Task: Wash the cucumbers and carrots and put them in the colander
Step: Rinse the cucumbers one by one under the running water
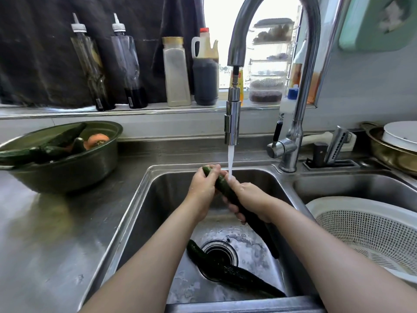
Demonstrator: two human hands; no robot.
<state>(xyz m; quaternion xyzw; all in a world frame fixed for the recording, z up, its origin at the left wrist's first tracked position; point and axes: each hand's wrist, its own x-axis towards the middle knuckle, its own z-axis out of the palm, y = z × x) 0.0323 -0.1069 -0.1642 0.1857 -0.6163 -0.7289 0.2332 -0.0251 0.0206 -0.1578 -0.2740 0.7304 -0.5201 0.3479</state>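
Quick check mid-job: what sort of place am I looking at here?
Most likely a home kitchen. A steel double sink with the tap running, sauce bottles lined up on the window ledge, and a white colander at the right all point to it.

No writing here is clear enough to read. Left of the curved chrome tap [232, 123], the clear plastic squeeze bottle [91, 64] and the darker squeeze bottle [129, 64] bear small white barcode stickers, illegible. Behind the tap, the yellow bottle [240, 83] has a blurred red label.
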